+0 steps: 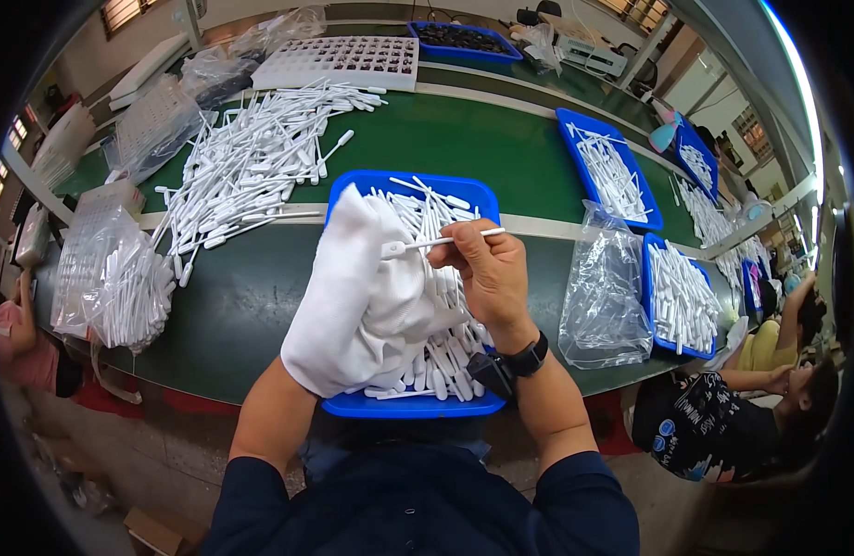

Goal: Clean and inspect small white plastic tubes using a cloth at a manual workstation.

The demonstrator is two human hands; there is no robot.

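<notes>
White stick (pixel 417 246) is pinched in right hand (pixel 493 278) over blue tray (pixel 348 406), fat end toward 9 o'clock. Left hand covered by white cloth (pixel 339 287); finger state can't be told. Stick pile (pixel 255 162) seen at 10 o'clock.

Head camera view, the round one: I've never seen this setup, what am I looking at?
There is no machine: a person works with their hands, seen from a fisheye camera on the head, looking down, so straight edges bend. The right hand pinches a thin white stick, its wider end at a white cloth that hides the left hand. Beneath is a blue tray of similar sticks. On the green table lie a loose pile of sticks and, to the right, a clear plastic bag.
</notes>
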